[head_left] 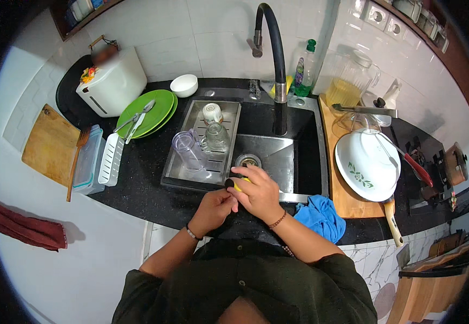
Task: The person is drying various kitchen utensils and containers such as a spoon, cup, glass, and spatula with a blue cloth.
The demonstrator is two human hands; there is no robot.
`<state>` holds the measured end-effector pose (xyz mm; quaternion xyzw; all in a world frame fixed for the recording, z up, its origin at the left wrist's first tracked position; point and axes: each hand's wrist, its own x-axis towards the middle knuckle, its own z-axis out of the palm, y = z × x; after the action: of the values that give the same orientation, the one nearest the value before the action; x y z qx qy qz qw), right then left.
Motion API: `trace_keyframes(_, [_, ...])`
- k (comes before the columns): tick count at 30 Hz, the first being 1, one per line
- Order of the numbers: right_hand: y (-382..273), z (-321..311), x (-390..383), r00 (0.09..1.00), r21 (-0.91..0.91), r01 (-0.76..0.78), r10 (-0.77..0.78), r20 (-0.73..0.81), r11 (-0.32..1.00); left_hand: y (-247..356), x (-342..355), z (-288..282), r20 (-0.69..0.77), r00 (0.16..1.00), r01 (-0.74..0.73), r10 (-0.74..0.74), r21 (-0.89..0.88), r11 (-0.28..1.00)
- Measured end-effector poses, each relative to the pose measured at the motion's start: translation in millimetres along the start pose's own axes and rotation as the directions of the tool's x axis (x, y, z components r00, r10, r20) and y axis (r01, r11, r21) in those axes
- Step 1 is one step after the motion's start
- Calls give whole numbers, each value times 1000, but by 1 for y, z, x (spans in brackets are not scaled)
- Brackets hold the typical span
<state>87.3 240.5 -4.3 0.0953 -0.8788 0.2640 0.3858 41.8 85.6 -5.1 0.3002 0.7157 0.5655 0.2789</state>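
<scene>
Over the front edge of the sink (299, 197), my two hands meet. Closed fingers of my right hand (262, 195) hold a small yellow and black thing (241, 185), mostly covered, so its kind does not show. My left hand (212, 210) is closed just below it, fingertips pressed together against the right hand; what they grip, if anything, is hidden. Behind them a steel drain tray (178, 171) carries a clear purple-tinted mug (187, 148), a glass mug (217, 137) and a white cup (212, 113).
A black faucet (280, 70) rises behind the sink. Green plates (156, 110) with cutlery and a white bowl (184, 85) stand left. At right, a blue cloth (321, 218) lies by a wooden board (348, 208) with a white plate (372, 156), strainer and glass pitcher (350, 81).
</scene>
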Motion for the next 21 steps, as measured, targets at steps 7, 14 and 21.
trace_keyframes(7, [49, -8, -5, 821, 340, -532, 570, -13, 775, -7, 3, -10, -94, 985, 133, -146, -131, 982])
trace_keyframes(14, [14, -11, 4, 985, 229, -134, 155, -72, 964, 1, 13, 2, -109, 947, 260, -302, -294, 920])
trace_keyframes(21, [32, -8, -1, 988, -151, -145, 135, -79, 978, -2, 13, 2, -101, 970, 195, -219, -210, 958])
